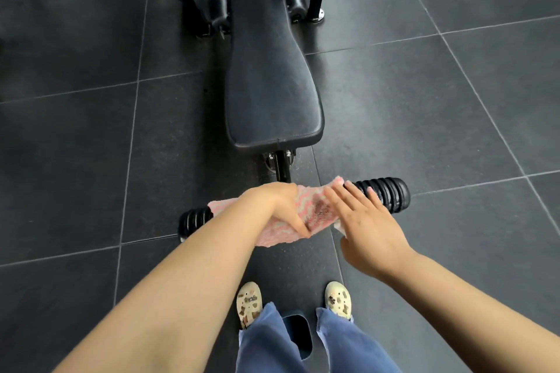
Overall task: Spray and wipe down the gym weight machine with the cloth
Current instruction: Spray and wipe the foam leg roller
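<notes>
1. Pink-and-grey cloth (312, 215), draped over the middle of the black ribbed foam roller (382, 194) at the foot of the weight machine; dark damp-looking patch near its centre.
2. Left hand (281, 206) curled onto the cloth, fingers and thumb pinching a fold against the roller's near side.
3. Right hand (363, 221) spread flat with straight fingers, hovering at or just touching the cloth's right edge; actual contact impossible to tell.
4. Both roller ends left bare: a short stretch on the left (194, 219), a longer one on the right.
5. Padded bench seat (269, 76) stretching away beyond the roller, dark upholstery, nothing on it.
6. No spray bottle anywhere in view.
7. Step in hand, by judgement: wiping the roller, probably with the spraying of this part already done, going by the damp patch.
8. Next move, likely: cloth wrapped tighter around the roller and drawn sideways toward the uncovered right end, then back to the left; firm grip needed to work into the grooves.
</notes>
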Demonstrator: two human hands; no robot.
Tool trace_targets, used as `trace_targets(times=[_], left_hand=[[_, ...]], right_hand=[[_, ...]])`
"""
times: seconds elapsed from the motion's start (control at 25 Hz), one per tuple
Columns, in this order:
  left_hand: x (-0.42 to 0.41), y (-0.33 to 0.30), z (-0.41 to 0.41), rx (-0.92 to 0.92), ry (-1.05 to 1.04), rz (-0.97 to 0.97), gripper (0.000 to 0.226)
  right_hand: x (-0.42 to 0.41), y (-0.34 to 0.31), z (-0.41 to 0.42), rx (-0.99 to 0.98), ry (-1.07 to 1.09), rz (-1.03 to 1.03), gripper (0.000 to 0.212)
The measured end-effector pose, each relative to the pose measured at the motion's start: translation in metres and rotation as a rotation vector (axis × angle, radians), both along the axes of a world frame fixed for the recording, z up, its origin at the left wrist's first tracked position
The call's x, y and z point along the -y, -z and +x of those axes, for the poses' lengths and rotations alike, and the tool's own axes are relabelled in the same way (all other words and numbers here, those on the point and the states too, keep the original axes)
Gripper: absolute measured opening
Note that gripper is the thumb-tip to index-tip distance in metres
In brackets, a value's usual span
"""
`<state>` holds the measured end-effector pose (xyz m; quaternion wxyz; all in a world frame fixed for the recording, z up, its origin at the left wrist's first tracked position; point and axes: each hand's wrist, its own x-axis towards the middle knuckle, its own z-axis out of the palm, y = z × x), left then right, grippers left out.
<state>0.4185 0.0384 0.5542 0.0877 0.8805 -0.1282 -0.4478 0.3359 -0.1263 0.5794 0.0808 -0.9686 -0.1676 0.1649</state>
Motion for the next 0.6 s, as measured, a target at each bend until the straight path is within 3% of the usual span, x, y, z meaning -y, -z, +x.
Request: trace_targets(times=[0.12,0.24,0.32,0.4,0.6], left_hand=[[0.022,0.003,0.007,0.015,0.048,-0.053,0.058],[0.028,0.013,-0.024,0.454,0.096,-0.033,0.04],[0.019,0.025,-0.048,0.796,0.174,0.012,0.056],[-0.002,0.041,-0.061,0.988,0.23,0.015,0.088],[-0.026,0.049,-0.06,1.11,0.262,0.007,0.107]], right_hand=[[0.014,0.001,0.012,-0.059,0.075,-0.082,0.082],[0.018,0.004,0.01,-0.101,0.122,-0.071,0.083],[0.018,0.007,0.006,-0.096,0.127,-0.053,0.084],[0.019,0.008,0.004,-0.088,0.128,-0.039,0.086],[0.025,0.009,0.002,-0.051,0.167,0.061,0.084]])
